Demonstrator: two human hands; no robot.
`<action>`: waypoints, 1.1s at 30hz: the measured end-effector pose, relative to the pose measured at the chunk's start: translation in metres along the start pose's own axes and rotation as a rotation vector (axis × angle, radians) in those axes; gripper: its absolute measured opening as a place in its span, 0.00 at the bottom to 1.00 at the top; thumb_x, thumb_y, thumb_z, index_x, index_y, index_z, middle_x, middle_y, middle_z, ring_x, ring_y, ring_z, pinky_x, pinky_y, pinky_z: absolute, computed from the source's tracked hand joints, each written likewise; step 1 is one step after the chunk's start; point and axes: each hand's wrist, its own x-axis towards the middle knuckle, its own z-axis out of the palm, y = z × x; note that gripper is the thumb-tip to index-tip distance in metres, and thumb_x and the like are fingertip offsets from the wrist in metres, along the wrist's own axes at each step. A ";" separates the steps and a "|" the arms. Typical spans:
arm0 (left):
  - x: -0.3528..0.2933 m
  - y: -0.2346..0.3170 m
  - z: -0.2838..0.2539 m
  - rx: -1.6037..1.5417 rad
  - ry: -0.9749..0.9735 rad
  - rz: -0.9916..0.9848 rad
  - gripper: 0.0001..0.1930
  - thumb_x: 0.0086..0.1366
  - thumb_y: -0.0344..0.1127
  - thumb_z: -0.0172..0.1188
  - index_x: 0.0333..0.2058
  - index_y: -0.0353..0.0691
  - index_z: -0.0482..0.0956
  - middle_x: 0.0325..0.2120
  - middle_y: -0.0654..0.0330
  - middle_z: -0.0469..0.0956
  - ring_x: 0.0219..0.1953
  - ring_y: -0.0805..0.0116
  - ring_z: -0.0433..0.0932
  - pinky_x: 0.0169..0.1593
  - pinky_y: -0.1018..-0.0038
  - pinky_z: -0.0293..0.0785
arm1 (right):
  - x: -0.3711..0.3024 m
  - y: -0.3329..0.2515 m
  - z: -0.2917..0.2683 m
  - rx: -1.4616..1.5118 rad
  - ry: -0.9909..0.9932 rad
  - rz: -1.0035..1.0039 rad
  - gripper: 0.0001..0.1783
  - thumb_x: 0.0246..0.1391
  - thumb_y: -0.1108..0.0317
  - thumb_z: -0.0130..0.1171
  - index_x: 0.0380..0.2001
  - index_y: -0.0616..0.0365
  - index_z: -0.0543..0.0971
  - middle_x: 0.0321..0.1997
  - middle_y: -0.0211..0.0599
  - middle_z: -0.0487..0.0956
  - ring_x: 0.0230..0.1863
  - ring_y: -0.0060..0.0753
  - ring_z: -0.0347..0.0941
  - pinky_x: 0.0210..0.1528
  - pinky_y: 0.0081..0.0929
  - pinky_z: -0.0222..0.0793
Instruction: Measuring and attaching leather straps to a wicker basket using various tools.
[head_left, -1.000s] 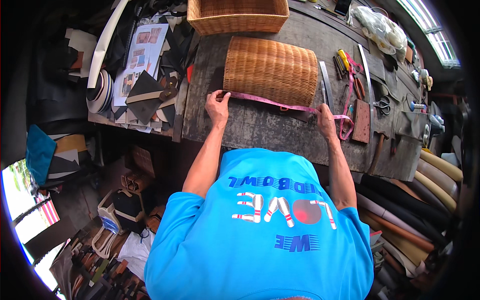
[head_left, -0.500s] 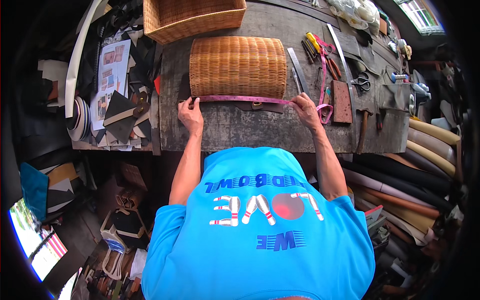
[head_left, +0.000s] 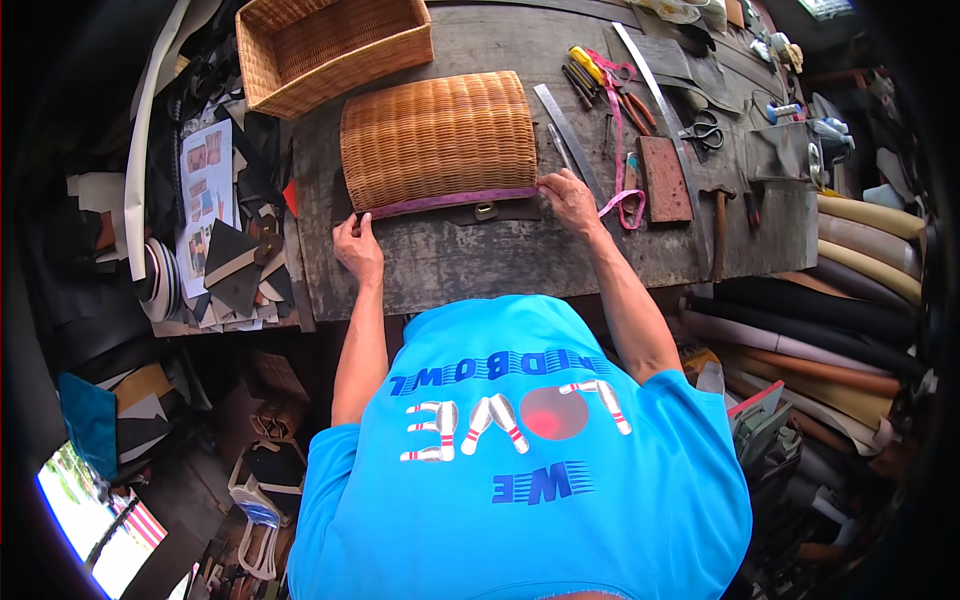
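Observation:
A pink measuring tape (head_left: 450,200) is stretched along the near edge of a curved wicker piece (head_left: 438,140) lying on the wooden workbench. At the near left corner, my left hand (head_left: 358,247) pinches one end of the tape. My right hand (head_left: 572,200) pinches it by the near right corner, and the loose length trails off to the right in a loop. A dark strip with a small metal clasp (head_left: 486,211) sticks out from under the wicker, just nearer than the tape.
An open wicker basket (head_left: 340,75) stands at the back left. Leather scraps and a printed sheet (head_left: 205,190) cover the bench's left. To the right lie a metal ruler (head_left: 570,140), a reddish block (head_left: 665,180), a hammer (head_left: 719,225), scissors (head_left: 702,130) and a yellow-handled tool (head_left: 586,66).
The view has turned and shifted, so the bench appears tilted and further left. Both hands still hold the tape along the wicker's near edge.

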 end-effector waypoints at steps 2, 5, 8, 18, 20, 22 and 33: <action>0.001 -0.002 0.001 0.010 0.005 0.011 0.16 0.62 0.36 0.67 0.41 0.27 0.81 0.32 0.57 0.75 0.30 0.67 0.75 0.35 0.69 0.73 | 0.000 0.000 0.001 -0.011 -0.001 0.001 0.09 0.57 0.65 0.60 0.40 0.50 0.83 0.33 0.39 0.74 0.40 0.46 0.75 0.42 0.40 0.71; 0.001 -0.003 0.004 0.032 0.036 0.031 0.16 0.60 0.35 0.68 0.40 0.27 0.81 0.32 0.56 0.75 0.28 0.64 0.75 0.35 0.68 0.73 | 0.000 0.001 -0.002 -0.003 -0.025 0.006 0.09 0.57 0.65 0.59 0.41 0.50 0.82 0.34 0.39 0.74 0.40 0.47 0.75 0.42 0.40 0.71; 0.002 -0.005 0.005 0.037 0.022 0.007 0.16 0.61 0.35 0.68 0.40 0.27 0.81 0.32 0.56 0.75 0.28 0.64 0.75 0.35 0.68 0.73 | 0.000 -0.002 -0.004 -0.020 -0.017 -0.027 0.15 0.56 0.71 0.59 0.48 0.51 0.79 0.31 0.38 0.72 0.35 0.40 0.73 0.40 0.36 0.69; 0.002 -0.008 0.007 0.039 0.039 -0.004 0.16 0.61 0.35 0.68 0.41 0.27 0.81 0.31 0.56 0.75 0.29 0.63 0.75 0.36 0.67 0.72 | 0.000 -0.007 -0.015 -0.034 -0.120 -0.056 0.45 0.56 0.72 0.56 0.72 0.29 0.50 0.46 0.44 0.77 0.44 0.53 0.77 0.45 0.45 0.74; 0.002 -0.009 0.008 0.033 0.043 0.005 0.15 0.61 0.35 0.67 0.41 0.27 0.81 0.31 0.56 0.75 0.29 0.63 0.75 0.36 0.67 0.72 | -0.001 -0.008 -0.014 -0.022 -0.091 -0.081 0.46 0.56 0.73 0.56 0.72 0.28 0.49 0.45 0.44 0.77 0.43 0.53 0.77 0.45 0.45 0.74; 0.001 -0.009 0.008 0.036 0.046 0.001 0.15 0.61 0.35 0.67 0.41 0.27 0.81 0.31 0.56 0.74 0.29 0.63 0.75 0.36 0.67 0.72 | 0.000 -0.004 -0.012 -0.028 -0.066 -0.132 0.47 0.55 0.73 0.56 0.73 0.29 0.49 0.39 0.42 0.75 0.39 0.49 0.76 0.43 0.44 0.73; 0.001 -0.012 0.010 0.051 0.062 0.016 0.16 0.62 0.35 0.66 0.41 0.26 0.81 0.31 0.56 0.74 0.29 0.63 0.75 0.36 0.67 0.72 | 0.004 -0.001 -0.011 -0.095 -0.030 -0.214 0.45 0.55 0.71 0.58 0.72 0.30 0.52 0.37 0.38 0.76 0.36 0.48 0.77 0.39 0.42 0.75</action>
